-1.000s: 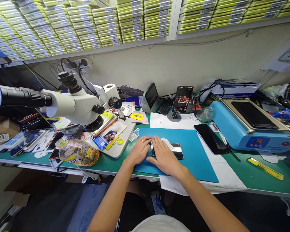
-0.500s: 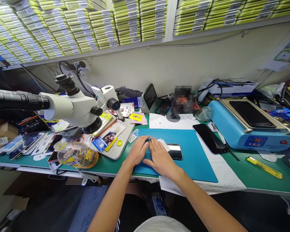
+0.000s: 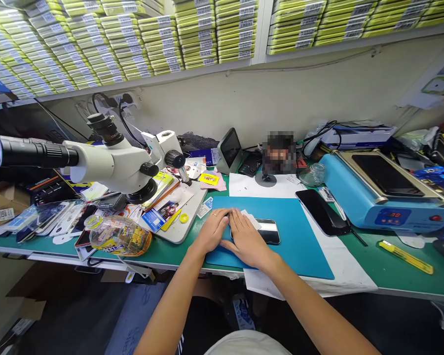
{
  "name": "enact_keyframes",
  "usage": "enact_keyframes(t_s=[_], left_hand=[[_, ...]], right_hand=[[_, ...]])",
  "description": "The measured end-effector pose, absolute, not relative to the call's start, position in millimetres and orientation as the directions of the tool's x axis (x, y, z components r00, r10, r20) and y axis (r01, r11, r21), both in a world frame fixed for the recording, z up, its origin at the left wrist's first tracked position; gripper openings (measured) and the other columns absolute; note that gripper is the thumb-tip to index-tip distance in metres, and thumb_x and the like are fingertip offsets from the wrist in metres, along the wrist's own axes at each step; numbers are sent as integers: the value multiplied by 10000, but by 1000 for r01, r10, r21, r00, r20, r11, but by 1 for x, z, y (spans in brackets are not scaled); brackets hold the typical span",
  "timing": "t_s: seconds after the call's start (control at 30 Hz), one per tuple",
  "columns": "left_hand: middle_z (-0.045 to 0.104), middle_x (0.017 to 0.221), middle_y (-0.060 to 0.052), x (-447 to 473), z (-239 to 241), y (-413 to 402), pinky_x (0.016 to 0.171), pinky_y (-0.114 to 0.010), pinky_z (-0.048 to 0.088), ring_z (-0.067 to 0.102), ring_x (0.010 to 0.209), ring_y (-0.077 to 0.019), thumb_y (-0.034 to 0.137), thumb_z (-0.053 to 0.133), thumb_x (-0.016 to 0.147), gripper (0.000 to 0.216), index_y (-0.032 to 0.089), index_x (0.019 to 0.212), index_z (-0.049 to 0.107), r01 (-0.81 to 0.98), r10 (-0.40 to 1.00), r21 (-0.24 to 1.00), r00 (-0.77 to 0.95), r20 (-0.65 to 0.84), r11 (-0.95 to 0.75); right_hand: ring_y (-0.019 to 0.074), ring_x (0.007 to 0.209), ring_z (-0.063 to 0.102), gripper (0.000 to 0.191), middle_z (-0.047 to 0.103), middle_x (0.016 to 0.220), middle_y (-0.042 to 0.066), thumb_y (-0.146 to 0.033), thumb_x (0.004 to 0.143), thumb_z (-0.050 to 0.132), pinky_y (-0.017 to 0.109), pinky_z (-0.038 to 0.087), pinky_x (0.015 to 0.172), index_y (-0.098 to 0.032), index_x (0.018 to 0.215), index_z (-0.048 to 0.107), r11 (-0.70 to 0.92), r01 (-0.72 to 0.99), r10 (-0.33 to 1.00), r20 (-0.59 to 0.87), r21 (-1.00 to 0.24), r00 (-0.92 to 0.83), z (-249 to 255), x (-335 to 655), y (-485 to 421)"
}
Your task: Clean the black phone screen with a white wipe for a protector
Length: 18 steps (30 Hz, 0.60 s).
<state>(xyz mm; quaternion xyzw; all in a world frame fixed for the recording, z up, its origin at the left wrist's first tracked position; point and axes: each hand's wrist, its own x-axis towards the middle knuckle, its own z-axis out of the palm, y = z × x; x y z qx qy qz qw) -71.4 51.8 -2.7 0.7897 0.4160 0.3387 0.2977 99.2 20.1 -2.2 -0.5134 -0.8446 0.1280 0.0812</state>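
Note:
A black phone lies flat on the blue mat. My right hand rests flat over its left end, fingers stretched out, with a white cloth or paper showing just beyond the fingertips. My left hand, a ring on one finger, lies beside it on the mat's left edge, fingers curled down against the phone's end. What sits under the fingers is hidden.
A white microscope stands at the left over a cluttered pad. A clear plastic bottle lies near the front edge. A second dark phone, a blue heating machine and a yellow knife sit to the right.
Both hands have stayed on the phone's left end with only slight shifts. The view has drifted a little.

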Motion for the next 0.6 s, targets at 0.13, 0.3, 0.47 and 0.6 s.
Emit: enact_keyframes(t_s=[0.13,0.3,0.47,0.6], left_hand=[[628,1371,-111,-72,-4,51,1172,-438,398,535,1305,-232,454,263,1084,505,173,1350,588,479,869,748,415,268,-460],[619,1383,-111,-72,-7,52,1176,-445,396,530,1314,-235,472,249,1084,523,185,1356,592,483,864,739,424,272,-470],[604,1410,-118,-72,-9,53,1187,-461,388,525,1329,-240,497,231,1083,556,177,1373,581,464,858,746,428,284,-478],[610,1403,-116,-72,-8,53,1190,-464,384,523,1334,-244,515,217,1080,576,179,1368,586,475,866,747,419,273,-465]], right_hand=[[344,1571,129,969,173,1682,230,-728,959,327,539,235,1249,-47,1626,155,490,827,868,72,-276,-491,-14,105,-3],[328,1569,144,918,176,1687,208,-713,979,272,536,232,1248,-85,1636,137,492,814,862,44,-309,-505,-12,110,5],[329,1572,122,939,168,1686,222,-705,982,265,515,204,1262,-21,1617,167,426,850,895,4,-310,-447,-6,104,26],[338,1573,121,951,174,1682,227,-714,972,302,528,230,1250,-35,1623,159,479,835,875,68,-271,-479,-13,103,10]])
